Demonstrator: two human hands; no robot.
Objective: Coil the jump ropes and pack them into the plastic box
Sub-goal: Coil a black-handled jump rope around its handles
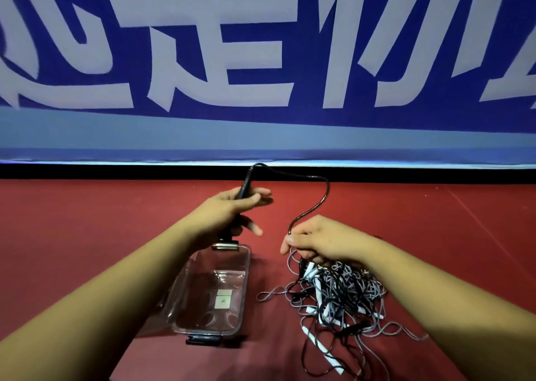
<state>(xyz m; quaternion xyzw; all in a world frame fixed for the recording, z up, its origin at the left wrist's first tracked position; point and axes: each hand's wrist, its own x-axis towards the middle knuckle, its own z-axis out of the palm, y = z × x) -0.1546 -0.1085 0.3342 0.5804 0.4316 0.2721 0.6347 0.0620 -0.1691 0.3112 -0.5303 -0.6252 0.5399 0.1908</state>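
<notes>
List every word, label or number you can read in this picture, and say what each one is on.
On the banner: large white characters, cut off at the top edge, none readable whole.
On the sticker inside the plastic box: a mark too small to read.
No other writing shows.

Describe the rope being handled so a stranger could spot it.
On the red floor below the blue banner, a clear box sits left of a tangled rope pile. Above them, one black rope arcs from the right hand up to a black handle the left hand grips. It alone is lifted off the floor.
</notes>
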